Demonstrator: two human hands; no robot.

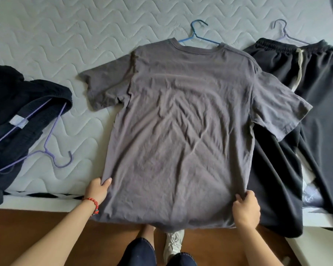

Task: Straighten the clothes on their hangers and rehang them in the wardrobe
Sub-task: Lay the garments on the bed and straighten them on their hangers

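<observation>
A grey T-shirt (183,120) lies spread flat on the quilted mattress (65,35), its hem hanging over the near edge. A blue hanger (197,36) sits inside its collar, hook pointing away from me. My left hand (97,191) pinches the shirt's lower left side seam. My right hand (245,210) grips the lower right side near the hem. To the right lie black drawstring trousers (315,93) on a purple hanger (285,35). On the left is a dark navy garment (6,104) with a lilac hanger (50,135) lying on top of it.
The mattress edge (37,200) runs across the lower part of the view, with brown wooden floor (27,227) below it. My legs and a white shoe (174,244) stand right against the bed. A red bead bracelet (93,203) is on my left wrist.
</observation>
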